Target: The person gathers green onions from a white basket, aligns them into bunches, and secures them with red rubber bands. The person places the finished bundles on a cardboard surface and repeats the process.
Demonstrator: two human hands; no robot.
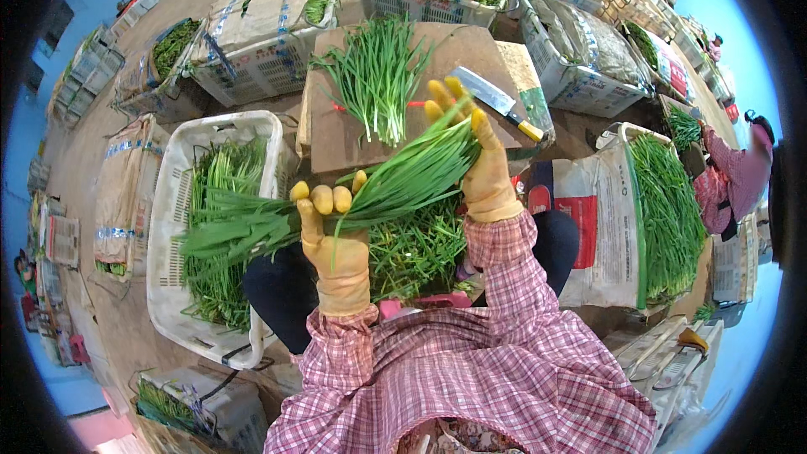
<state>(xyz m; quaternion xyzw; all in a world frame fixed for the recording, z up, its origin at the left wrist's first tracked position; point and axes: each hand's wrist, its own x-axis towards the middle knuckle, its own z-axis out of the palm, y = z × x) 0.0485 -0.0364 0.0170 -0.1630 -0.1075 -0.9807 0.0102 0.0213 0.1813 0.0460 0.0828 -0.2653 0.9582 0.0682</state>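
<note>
Yellowish rubber gloves cover both hands. My left hand has its fingers curled round a bunch of long green leaves, which look like Chinese chives. At the other end of the bunch, my right hand lies against the leaves with its fingers spread. A second bunch of chives rests on a brown board, its pale stems towards me. A cleaver with a black and yellow handle lies at the board's right side. Below my hands, between the knees, is a heap of loose green leaves.
At the left stands a white plastic crate of chives. A white woven sack lies beside more chives at the right. Covered crates line the far side of the board. Another person sits at the far right.
</note>
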